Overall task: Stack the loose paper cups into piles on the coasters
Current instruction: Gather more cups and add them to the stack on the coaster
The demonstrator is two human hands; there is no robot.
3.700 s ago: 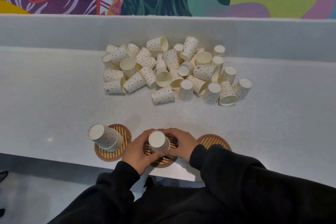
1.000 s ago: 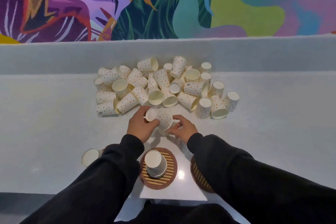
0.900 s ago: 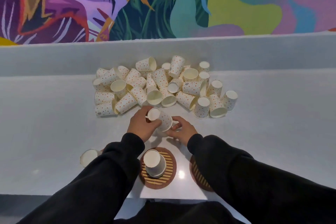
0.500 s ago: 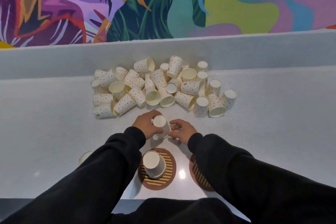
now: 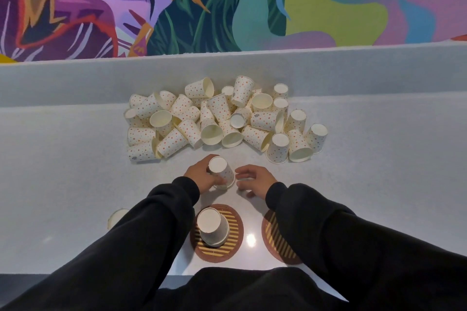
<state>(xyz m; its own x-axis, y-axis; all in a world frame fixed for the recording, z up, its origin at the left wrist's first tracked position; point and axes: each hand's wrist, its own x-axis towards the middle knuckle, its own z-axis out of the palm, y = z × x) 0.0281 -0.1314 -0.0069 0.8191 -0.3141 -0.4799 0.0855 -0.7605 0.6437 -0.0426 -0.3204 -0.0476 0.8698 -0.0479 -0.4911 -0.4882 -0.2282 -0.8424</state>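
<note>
A: What is hidden?
B: Black sleeves [image 5: 156, 230] cover most of the right round brown striped coaster [image 5: 276, 237] and the left pile [image 5: 116, 216].
A: And the upside-down dotted paper cup [image 5: 222, 171]?
B: On the grey counter [image 5: 63, 171], left hand [image 5: 202, 174] fingers wrapping it; right hand [image 5: 255, 180] spread just beside.

bench [image 5: 75, 184]: pale grey and speckled, it filled the middle of the frame.
raised ledge [image 5: 353, 68]: same grey, it ran across behind the bench.
mural [image 5: 227, 0]: it filled the top of the frame with purple, teal, green, orange and pink shapes.
light glare [image 5: 250, 238]: a small bright spot lay low on the bench, near centre.
</note>
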